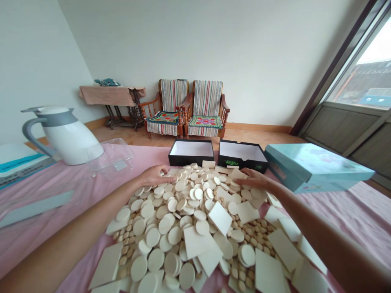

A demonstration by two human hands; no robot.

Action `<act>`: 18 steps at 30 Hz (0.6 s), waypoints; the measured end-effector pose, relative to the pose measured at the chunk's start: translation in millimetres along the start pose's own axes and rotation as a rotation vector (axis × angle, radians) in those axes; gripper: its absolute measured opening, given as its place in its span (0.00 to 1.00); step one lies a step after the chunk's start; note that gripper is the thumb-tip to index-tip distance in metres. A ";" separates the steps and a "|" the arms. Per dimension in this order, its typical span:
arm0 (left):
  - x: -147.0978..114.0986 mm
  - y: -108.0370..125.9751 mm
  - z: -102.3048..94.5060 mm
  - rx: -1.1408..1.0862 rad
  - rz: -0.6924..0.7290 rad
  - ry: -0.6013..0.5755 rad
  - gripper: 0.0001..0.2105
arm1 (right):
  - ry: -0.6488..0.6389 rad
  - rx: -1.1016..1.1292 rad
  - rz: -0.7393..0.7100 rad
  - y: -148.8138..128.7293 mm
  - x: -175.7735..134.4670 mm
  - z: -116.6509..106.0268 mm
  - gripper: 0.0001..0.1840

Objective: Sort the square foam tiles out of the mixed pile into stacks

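A wide heap of pale wooden discs, flat square wooden pieces and small rounded wooden beads covers the middle of the table. At the heap's far left edge, my left hand rests against the discs, fingers extended and pointing inward. My right hand lies at the far right edge, touching discs and square pieces, its fingers stretched toward the heap. Neither hand is closed round a piece. Just beyond the heap stand two open black boxes, one on the left and one on the right, both with white insides.
A light blue box stands at the right. On the left are a white and grey jug and a clear plastic container. A pink cloth covers the table. Two armchairs stand beyond it.
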State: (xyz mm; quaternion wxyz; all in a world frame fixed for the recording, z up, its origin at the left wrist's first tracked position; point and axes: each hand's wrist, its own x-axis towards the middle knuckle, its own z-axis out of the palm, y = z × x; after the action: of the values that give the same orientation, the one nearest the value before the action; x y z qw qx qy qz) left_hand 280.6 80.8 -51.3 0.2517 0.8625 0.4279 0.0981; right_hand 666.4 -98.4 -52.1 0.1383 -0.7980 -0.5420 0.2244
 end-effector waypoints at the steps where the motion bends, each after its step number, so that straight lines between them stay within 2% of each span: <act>1: 0.5 0.4 0.7 0.017 0.004 -0.022 0.34 | -0.017 0.075 -0.003 -0.6 -2.5 -1.5 0.38; 4: 1.3 3.5 1.6 0.029 0.017 -0.078 0.34 | -0.111 0.337 -0.049 -2.5 -10.7 -4.5 0.34; 7: 1.3 6.7 1.3 -0.013 0.034 -0.147 0.34 | -0.213 0.511 -0.185 -8.5 -16.4 -6.6 0.34; 10: 0.8 8.9 0.6 -0.037 0.062 -0.214 0.33 | -0.188 0.424 -0.287 -18.5 -18.1 -8.6 0.34; 13: -1.2 15.0 -1.8 -0.030 0.074 -0.251 0.33 | -0.193 0.327 -0.315 -27.3 -18.7 -9.7 0.39; 18: -5.2 37.4 -6.3 -0.045 0.138 -0.370 0.33 | -0.198 0.120 -0.322 -33.7 -19.9 -8.8 0.57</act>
State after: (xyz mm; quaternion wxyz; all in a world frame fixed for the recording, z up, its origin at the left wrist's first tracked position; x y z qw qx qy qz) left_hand 300.7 60.0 -26.2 0.3381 0.8873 0.3118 -0.0357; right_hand 637.6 -104.0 -24.8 0.1656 -0.6654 -0.6591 0.3088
